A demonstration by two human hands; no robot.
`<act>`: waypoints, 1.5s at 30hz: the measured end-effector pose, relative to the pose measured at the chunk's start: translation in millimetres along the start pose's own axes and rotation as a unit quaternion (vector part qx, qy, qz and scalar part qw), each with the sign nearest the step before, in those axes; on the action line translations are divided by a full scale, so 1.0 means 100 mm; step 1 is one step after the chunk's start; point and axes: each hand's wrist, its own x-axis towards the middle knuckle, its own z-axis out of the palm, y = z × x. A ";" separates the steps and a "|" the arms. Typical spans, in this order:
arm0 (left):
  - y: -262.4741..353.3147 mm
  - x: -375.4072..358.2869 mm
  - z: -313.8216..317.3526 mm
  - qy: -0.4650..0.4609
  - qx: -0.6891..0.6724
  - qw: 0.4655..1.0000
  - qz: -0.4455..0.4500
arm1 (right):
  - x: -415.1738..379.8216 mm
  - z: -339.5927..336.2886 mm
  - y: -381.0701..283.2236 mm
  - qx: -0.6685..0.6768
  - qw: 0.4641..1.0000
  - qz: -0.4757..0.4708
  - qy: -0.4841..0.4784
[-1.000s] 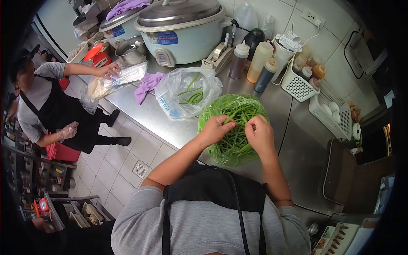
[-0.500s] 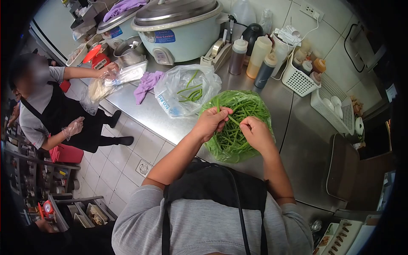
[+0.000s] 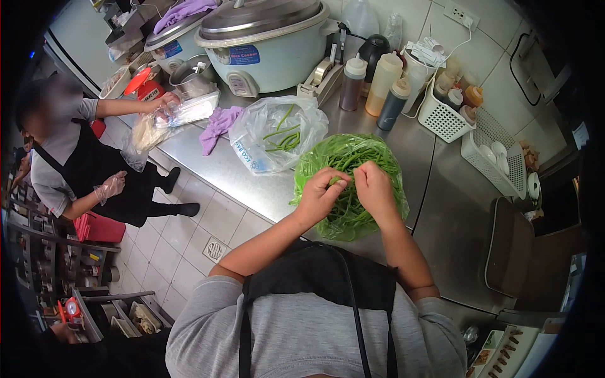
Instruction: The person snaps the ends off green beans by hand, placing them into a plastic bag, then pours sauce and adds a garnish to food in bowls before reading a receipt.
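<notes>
A green plastic bag (image 3: 394, 214) lies open on the steel counter, full of long green beans (image 3: 365, 151). Over its left half, my left hand (image 3: 321, 195) is closed on a green bean, a bit of which shows by the thumb. My right hand (image 3: 375, 190) is closed just beside it, above the beans; whatever its fingers hold is hidden. Up and to the left of both hands rests a clear plastic bag (image 3: 252, 150) with a few loose green beans (image 3: 287, 138) in it.
A co-worker (image 3: 82, 151) stands at the left, one hand on a clear package. Behind the bags are a rice cooker (image 3: 277, 60), a purple cloth (image 3: 217, 129), a tape dispenser (image 3: 318, 82) and sauce bottles (image 3: 384, 82). White baskets (image 3: 441, 120) stand at the right.
Both my hands have come closer together, the right one moving up and left. The bean that stretched between them is now mostly hidden.
</notes>
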 end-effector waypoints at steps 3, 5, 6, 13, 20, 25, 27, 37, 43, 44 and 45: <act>-0.04 -0.07 -0.03 0.008 0.000 1.000 -0.006 | 0.14 -0.01 -0.05 -0.081 0.995 0.032 -0.044; -0.14 -0.08 -0.08 0.042 -0.091 0.992 -0.082 | 0.21 -0.01 -0.09 -0.165 0.983 0.021 -0.078; -0.19 -0.06 -0.12 0.072 -0.170 0.972 -0.143 | 0.22 0.01 -0.10 -0.203 0.975 0.001 -0.088; -0.27 0.02 -0.24 0.098 -0.293 0.915 -0.259 | 0.16 0.30 -0.02 -0.265 0.956 -0.102 -0.070; -0.24 0.05 -0.06 -0.013 -0.205 0.943 -0.262 | 0.24 0.13 -0.10 -0.078 0.986 -0.138 -0.041; -0.11 0.14 -0.05 -0.056 -0.133 0.971 -0.189 | 0.23 -0.06 -0.22 0.135 0.986 -0.058 -0.075; -0.13 0.18 -0.07 -0.053 -0.135 0.978 -0.150 | 0.20 -0.07 -0.17 0.225 0.963 0.008 -0.146; 0.06 0.27 -0.32 0.037 -0.355 0.913 -0.197 | 0.14 -0.22 -0.10 0.051 0.990 0.034 -0.124; 0.15 0.27 -0.28 0.046 -0.414 0.888 -0.194 | 0.11 -0.13 -0.08 0.147 0.986 -0.036 -0.069; 0.14 0.26 -0.27 0.043 -0.413 0.889 -0.193 | 0.12 -0.14 -0.10 0.147 0.988 -0.028 -0.041; 0.13 0.24 -0.26 0.041 -0.411 0.890 -0.193 | 0.13 -0.15 -0.14 0.147 0.989 -0.020 -0.012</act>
